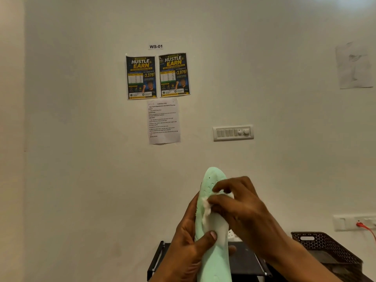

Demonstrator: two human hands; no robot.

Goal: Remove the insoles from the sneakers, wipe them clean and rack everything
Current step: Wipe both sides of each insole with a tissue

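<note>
Insole [213, 231] long axis vertical, gripped by left hand [187, 249] | tissue [205, 210] pinched by right hand [244, 208], pressed mid-insole, toe above

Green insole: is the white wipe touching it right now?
Touching. Head view shows the right hand pinching the white wipe flat against the green insole, which the left hand grips.

A numbered workstation in a plain room is shown: a label "WS-01" [156, 46] is fixed on the painted wall [81, 139], above two posters [141, 77] and a printed task sheet [164, 121].
</note>
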